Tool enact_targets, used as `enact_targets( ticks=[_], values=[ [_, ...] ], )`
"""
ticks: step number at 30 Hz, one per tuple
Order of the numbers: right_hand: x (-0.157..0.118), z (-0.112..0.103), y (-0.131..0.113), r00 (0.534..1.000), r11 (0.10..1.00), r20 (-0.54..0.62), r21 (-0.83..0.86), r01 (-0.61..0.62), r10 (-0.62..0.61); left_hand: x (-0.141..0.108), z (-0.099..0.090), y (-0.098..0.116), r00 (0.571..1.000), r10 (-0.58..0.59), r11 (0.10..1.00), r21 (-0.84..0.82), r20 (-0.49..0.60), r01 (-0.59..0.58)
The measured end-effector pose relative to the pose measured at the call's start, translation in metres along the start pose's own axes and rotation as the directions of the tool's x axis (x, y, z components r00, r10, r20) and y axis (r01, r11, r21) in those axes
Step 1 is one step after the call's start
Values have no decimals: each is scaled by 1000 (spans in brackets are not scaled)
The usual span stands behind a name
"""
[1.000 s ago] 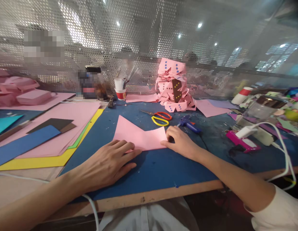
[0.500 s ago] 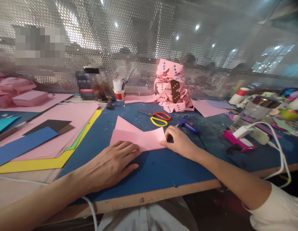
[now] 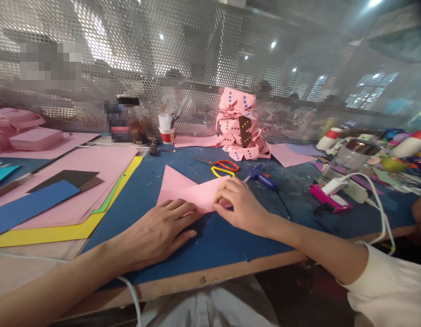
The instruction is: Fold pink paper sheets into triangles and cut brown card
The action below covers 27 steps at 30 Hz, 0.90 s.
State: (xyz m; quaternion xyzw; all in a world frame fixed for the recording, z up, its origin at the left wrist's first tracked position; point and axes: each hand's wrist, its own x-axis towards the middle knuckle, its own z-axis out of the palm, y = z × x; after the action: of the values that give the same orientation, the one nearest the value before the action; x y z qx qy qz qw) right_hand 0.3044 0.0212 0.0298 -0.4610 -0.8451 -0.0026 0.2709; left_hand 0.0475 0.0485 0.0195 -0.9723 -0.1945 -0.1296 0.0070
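A folded pink sheet (image 3: pixel 193 190) lies on the blue tabletop, with a pointed corner standing out at its back left. My left hand (image 3: pixel 163 231) lies flat over the sheet's near left edge, thumb apart from the fingers. At the sheet's right end my right hand (image 3: pixel 236 202) pinches the paper between thumb and fingers, hiding that end. Just behind the sheet are scissors (image 3: pixel 226 168) with red and yellow handles, and a blue glue gun (image 3: pixel 263 177).
Coloured sheets (image 3: pixel 111 181) are stacked on the left. A pile of pink paper pieces (image 3: pixel 237 127) stands at the back, near a paper cup (image 3: pixel 167 135). A clear jar (image 3: pixel 353 159), a magenta device (image 3: pixel 329 200) and a looping white cable (image 3: pixel 384 213) are on the right.
My right hand has moved left along the paper, and the sheet's right end has been drawn inward. My left hand has stayed nearly in place. The view has shifted slightly.
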Motion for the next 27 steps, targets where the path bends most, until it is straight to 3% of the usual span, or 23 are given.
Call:
enact_targets(
  ticks=[5, 11, 27],
  values=[
    [8, 20, -8, 998, 999, 34, -27, -42, 43, 0, 0, 0, 1000, 15, 1000, -6, -4, -15],
    [9, 29, -11, 995, 995, 39, -44, -92, 93, 0, 0, 0, 1000, 11, 1000, -21, -2, -11],
    [2, 23, -2, 982, 982, 34, -26, -186, 187, -1, 1, -1, 1000, 3, 1000, -14, -18, -3]
  ],
)
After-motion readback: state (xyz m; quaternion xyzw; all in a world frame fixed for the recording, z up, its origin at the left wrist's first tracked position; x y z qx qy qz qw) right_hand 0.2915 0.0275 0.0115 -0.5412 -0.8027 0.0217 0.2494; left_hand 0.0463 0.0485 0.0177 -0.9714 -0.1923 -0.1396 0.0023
